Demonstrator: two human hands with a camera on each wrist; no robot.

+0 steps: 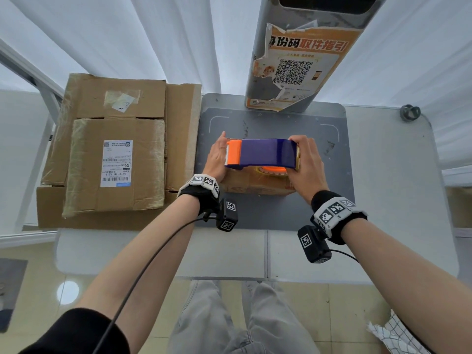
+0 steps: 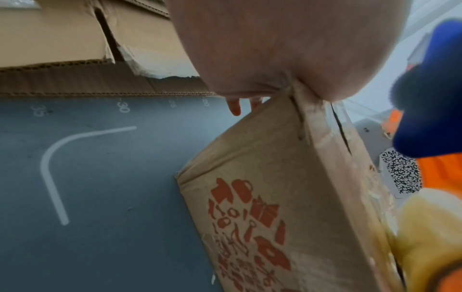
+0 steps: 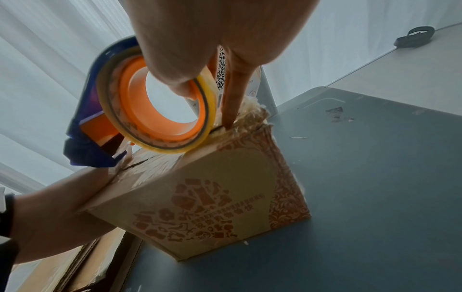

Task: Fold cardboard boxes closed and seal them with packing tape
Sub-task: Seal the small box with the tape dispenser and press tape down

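Box (image 1: pixel 255 185), small and printed, stands on the grey mat (image 1: pixel 281 213) between both hands. Left hand (image 1: pixel 217 159) lies flat-fingered against its left end. Right hand (image 1: pixel 305 162) grips the blue-and-orange tape dispenser (image 1: pixel 265 152), which rests on the box's top seam.

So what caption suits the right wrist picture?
Right hand holds the tape dispenser atop a printed cardboard box, forefinger pressing its top seam.

Grey mat (image 1: pixel 332 200), QR-code poster (image 1: pixel 293 70), white curtains (image 1: pixel 178 47).
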